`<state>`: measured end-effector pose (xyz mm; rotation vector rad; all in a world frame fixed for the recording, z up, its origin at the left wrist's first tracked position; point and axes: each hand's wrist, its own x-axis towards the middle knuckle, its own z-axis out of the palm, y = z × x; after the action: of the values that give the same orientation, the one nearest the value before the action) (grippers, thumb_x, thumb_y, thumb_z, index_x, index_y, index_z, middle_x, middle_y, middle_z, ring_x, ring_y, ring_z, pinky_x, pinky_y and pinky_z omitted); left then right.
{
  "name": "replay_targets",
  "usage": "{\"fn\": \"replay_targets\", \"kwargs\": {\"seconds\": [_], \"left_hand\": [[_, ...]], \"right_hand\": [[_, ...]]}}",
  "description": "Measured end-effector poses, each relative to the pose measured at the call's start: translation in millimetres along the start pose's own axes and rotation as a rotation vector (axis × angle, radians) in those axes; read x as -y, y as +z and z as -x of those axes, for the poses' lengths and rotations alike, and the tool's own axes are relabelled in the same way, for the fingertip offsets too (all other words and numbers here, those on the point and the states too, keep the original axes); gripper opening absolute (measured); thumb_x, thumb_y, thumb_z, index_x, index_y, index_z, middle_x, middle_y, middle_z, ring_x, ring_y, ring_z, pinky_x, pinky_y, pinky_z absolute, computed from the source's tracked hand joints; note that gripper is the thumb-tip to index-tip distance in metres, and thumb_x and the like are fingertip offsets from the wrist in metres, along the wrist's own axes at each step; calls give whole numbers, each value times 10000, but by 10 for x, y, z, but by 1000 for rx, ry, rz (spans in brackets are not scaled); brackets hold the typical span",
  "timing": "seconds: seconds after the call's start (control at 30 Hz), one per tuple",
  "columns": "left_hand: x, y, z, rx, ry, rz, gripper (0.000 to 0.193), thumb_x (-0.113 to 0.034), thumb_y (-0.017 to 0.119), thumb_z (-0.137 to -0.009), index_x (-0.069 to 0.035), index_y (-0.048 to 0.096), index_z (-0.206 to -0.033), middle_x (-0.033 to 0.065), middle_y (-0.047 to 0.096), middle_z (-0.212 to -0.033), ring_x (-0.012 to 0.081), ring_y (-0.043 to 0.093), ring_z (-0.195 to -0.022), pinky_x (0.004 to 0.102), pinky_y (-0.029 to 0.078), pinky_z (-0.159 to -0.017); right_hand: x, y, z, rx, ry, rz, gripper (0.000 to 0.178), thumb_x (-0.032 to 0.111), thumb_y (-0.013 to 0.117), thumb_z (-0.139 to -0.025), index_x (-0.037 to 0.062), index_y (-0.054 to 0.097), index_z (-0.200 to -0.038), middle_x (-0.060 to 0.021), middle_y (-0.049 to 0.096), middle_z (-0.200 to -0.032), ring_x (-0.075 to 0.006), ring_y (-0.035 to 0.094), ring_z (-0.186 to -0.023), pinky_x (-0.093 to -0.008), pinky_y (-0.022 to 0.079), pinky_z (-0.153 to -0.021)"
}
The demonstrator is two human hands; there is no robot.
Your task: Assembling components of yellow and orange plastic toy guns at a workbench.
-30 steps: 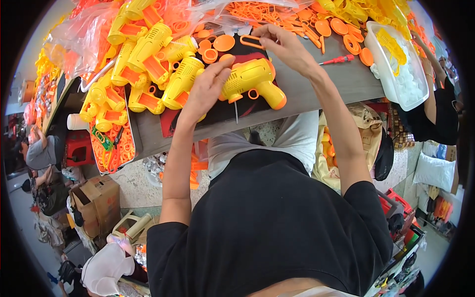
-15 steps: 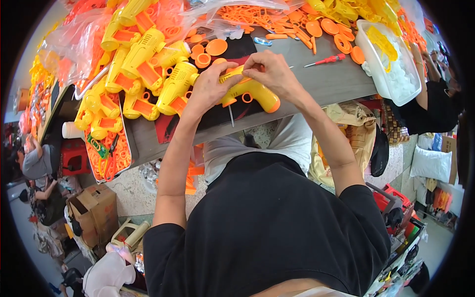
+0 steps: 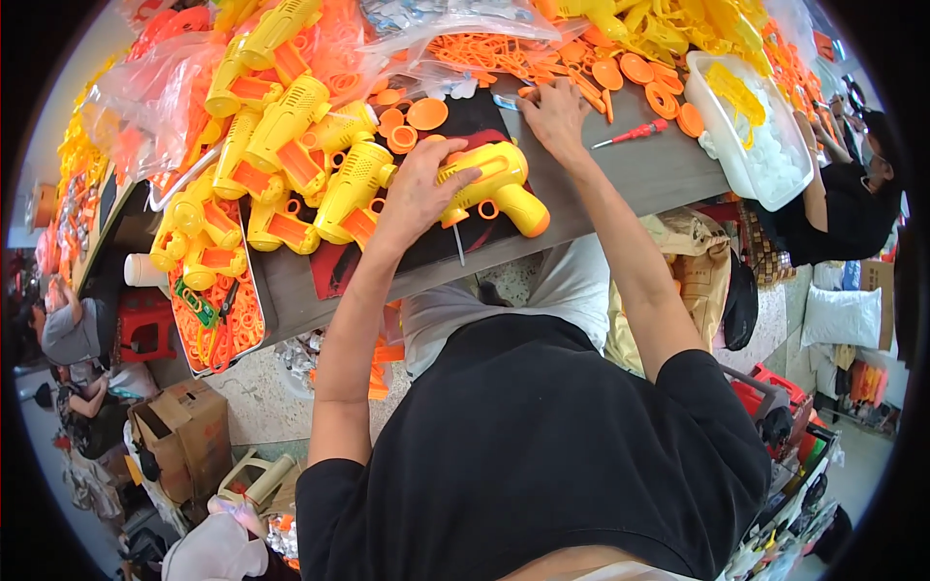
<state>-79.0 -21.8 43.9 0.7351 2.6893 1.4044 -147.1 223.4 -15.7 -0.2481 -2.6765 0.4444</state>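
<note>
The toy (image 3: 499,163), a yellow gun shape, lies over the dark mat (image 3: 431,256) near the counter's front edge; take it as the clock's centre, with 12 on the far side. The left hand (image 3: 418,194) has its fingers clamped on the toy's rear at 9 o'clock. The right hand (image 3: 558,116) is apart from it, between 1 and 2, fingers bent low beside a small blue packet (image 3: 505,102); whether they have closed on anything I cannot tell.

The step in hand looks like steadying the toy with one hand while the other works among small pieces. A next move would seem to call for a fine pinch on the right and an unshifting hold on the left.

Orange parts (image 3: 607,74) crowd 1 o'clock, orange discs (image 3: 427,113) lie between 10 and 11, and a yellow pile (image 3: 291,121) hems in 9 to 10. The most room lies at 3 o'clock, over grey counter (image 3: 649,172), with the screwdriver (image 3: 635,132) and then the white tub (image 3: 699,87) bounding it. At 6, a thin rod (image 3: 459,245) points toward the near edge, leaving little margin.
</note>
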Motion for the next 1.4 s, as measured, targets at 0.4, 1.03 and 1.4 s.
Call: {"fn": "replay_targets", "kwargs": {"seconds": [0.4, 1.03, 1.4], "left_hand": [[-493, 137, -442, -242, -198, 797, 211, -186, 693, -921, 10, 690, -999, 41, 706, -910, 70, 628, -812, 245, 508, -766], [-751, -89, -238, 56, -106, 846, 273, -76, 695, -910, -2, 637, -1166, 33, 672, -896, 102, 649, -855, 243, 526, -777], [-547, -62, -1, -123, 125, 113, 321, -160, 761, -829, -67, 665, -1121, 12, 651, -945, 152, 601, -942, 309, 447, -861]], "right_hand": [[650, -1029, 456, 481, 402, -1560, 180, 218, 692, -924, 51, 666, -986, 63, 638, -927, -18, 525, -840, -204, 373, -751], [264, -1442, 376, 780, 310, -1633, 147, 198, 688, -919, 82, 623, -982, 36, 592, -793, -31, 530, -702, -206, 414, -585], [79, -1320, 573, 733, 342, -1443, 145, 174, 704, -888, 82, 604, -837, 65, 497, -742, -17, 379, -581, -190, 285, -496]]}}
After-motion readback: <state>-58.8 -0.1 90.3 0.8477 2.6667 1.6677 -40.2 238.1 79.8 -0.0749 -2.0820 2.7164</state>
